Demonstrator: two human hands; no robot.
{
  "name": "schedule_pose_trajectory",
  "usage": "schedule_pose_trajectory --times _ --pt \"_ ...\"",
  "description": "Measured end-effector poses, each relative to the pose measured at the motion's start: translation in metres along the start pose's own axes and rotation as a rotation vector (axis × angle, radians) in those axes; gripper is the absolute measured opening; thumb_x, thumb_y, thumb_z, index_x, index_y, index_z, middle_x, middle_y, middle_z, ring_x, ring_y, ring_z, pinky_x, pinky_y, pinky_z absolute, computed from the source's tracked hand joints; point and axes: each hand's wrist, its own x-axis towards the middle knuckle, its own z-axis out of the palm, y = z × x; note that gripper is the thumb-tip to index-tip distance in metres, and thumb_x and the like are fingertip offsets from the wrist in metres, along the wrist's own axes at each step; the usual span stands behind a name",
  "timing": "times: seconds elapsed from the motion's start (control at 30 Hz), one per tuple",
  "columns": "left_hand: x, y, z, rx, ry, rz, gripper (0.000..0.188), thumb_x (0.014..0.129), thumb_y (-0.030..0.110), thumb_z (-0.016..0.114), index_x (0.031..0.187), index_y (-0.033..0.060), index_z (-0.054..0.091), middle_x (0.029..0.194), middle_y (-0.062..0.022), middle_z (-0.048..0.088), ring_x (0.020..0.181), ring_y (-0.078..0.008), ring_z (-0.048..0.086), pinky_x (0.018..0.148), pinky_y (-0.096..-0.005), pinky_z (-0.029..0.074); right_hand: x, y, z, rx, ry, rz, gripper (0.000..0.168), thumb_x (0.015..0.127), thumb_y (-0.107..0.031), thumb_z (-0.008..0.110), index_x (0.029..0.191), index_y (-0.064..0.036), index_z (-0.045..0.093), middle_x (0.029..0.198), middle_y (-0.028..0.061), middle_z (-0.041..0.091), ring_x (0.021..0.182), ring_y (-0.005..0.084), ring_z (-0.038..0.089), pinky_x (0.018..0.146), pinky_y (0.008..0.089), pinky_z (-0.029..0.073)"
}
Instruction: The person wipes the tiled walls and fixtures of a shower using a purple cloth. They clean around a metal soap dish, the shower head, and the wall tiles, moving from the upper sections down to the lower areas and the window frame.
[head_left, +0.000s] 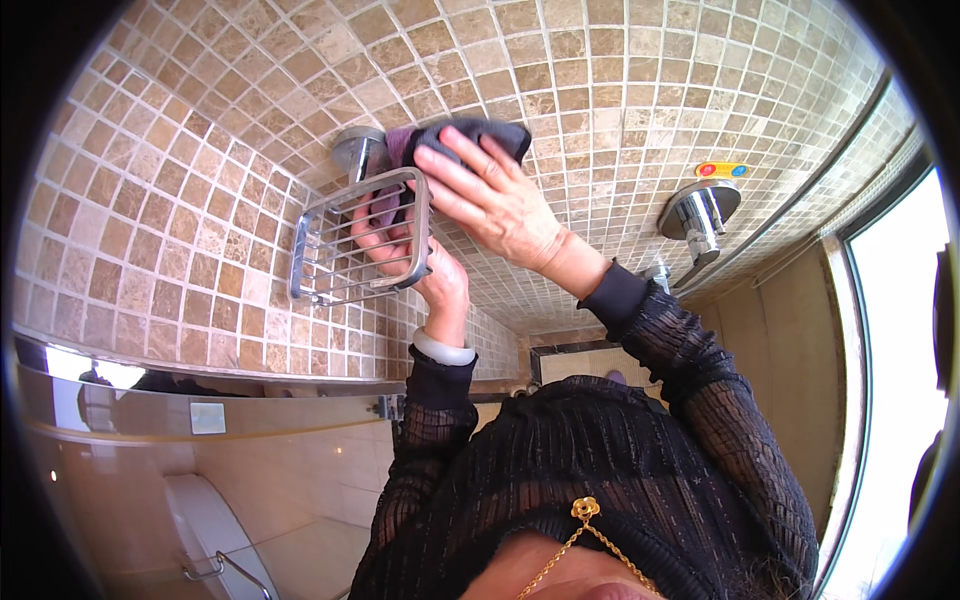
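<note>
A dark grey and purple cloth (510, 139) lies against the mosaic-tiled wall, beside the round mount of a metal wire soap basket (420, 225). My right hand (499, 199) presses flat on the cloth with its fingers extended. Behind the basket, my left hand (427, 262) curls its fingers around the cloth's purple and black lower end. The basket's wires partly hide those fingers. A chrome post (360, 161) joins the basket to the wall. Nothing lies in the basket.
Right of my hands, a chrome shower valve (697, 225) juts from the wall under a red-and-blue marker (722, 170). A bright window (900, 360) stands at far right. At lower left are a glass panel (300, 465) and a white toilet (210, 517).
</note>
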Motion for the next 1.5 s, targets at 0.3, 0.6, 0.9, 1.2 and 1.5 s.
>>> schedule_pose_trajectory --times 0.3,0.6,0.9,1.2,1.5 --pt "-0.091 -0.046 -0.031 0.151 0.049 -0.66 0.036 0.093 0.013 0.056 0.126 0.0078 0.042 0.112 -0.0056 0.046 0.089 -0.0145 0.053 0.06 -0.0243 0.046 -0.1 0.0 -0.005 0.131 -0.246 0.059 0.064 0.082 -0.004 0.055 0.143 -0.021 0.049 0.154 0.003 0.039 0.143 0.0263 0.035 0.116 0.0459 0.029" --pt "-0.002 0.004 0.012 0.209 0.076 -0.04 0.043 0.09 0.015 0.066 0.128 0.0054 0.047 0.116 -0.0092 0.056 0.09 -0.0146 0.057 0.068 -0.0278 0.048 -0.013 0.003 -0.038 -0.096 0.35 0.15 0.051 0.07 -0.006 0.064 0.121 -0.004 0.062 0.119 0.0116 0.061 0.114 0.0261 0.057 0.092 0.0373 0.048" --pt "-0.047 -0.047 -0.032 0.244 0.205 -0.209 0.042 0.095 0.015 0.048 0.132 -0.0042 0.047 0.131 -0.0198 0.052 0.121 -0.0272 0.051 0.101 -0.0388 0.042 -0.058 -0.03 0.021 0.048 -0.229 0.164 0.067 0.087 -0.013 0.052 0.151 -0.009 0.032 0.158 0.0072 0.031 0.148 0.0207 0.025 0.122 0.0506 0.01" --pt "0.019 0.022 -0.02 0.374 0.068 0.374 0.046 0.083 0.026 0.074 0.115 0.0005 0.052 0.113 -0.0125 0.05 0.11 -0.029 0.051 0.095 -0.045 0.044 0.002 -0.04 0.011 0.05 0.008 0.178 0.048 0.085 -0.018 0.057 0.131 -0.002 0.053 0.149 0.0143 0.042 0.146 0.0254 0.03 0.117 0.065 0.009" --pt "-0.001 -0.033 -0.092 0.579 -0.112 -0.285 0.039 0.078 0.012 0.076 0.11 0.0028 0.057 0.119 -0.0126 0.059 0.104 -0.0203 0.058 0.082 -0.0342 0.051 -0.044 -0.05 0.052 0.181 -0.11 0.117 0.047 0.083 -0.01 0.057 0.128 0.002 0.052 0.147 0.0199 0.042 0.146 0.0316 0.029 0.117 0.0563 0.019"
